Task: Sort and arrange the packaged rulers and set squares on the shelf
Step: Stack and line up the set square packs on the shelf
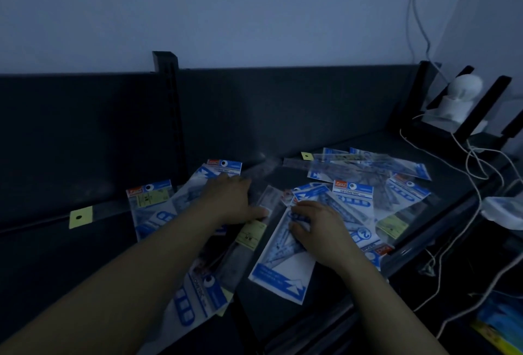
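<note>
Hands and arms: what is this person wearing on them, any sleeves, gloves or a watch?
No sleeve shows: the left forearm and right forearm are bare to the picture's edge. The left hand and right hand wear no gloves, and neither wrist shows a watch. It is too dim to rule out a thin ring.

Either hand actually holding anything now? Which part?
Nothing lifted. Left hand lies flat on overlapping packs; right hand presses bent fingers on a set-square pack near its far end. Pinch cannot be told.
</note>
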A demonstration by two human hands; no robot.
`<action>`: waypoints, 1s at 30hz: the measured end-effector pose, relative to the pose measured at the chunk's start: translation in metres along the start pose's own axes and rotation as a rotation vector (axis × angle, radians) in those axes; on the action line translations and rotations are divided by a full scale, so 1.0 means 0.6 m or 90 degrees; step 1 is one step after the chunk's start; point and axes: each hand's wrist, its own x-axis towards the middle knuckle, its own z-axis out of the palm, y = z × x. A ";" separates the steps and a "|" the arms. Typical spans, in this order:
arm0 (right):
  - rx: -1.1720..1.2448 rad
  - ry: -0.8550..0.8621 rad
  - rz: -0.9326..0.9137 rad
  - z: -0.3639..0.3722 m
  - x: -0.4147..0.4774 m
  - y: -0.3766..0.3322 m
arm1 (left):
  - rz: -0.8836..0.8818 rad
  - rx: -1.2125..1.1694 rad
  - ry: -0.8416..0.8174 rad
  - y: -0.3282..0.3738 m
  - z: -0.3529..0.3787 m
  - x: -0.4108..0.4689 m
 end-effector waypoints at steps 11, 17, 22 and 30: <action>0.010 -0.046 0.014 -0.008 0.008 -0.001 | -0.034 -0.224 0.036 0.007 -0.003 0.028; 0.020 -0.062 0.078 -0.077 0.076 0.014 | -0.083 -0.242 -0.068 0.014 -0.019 0.044; -0.083 -0.072 0.147 -0.087 0.158 0.073 | -0.092 -0.252 -0.113 0.013 -0.018 0.064; -0.167 -0.080 0.189 -0.076 0.225 0.129 | -0.091 -0.225 -0.157 0.006 -0.027 0.078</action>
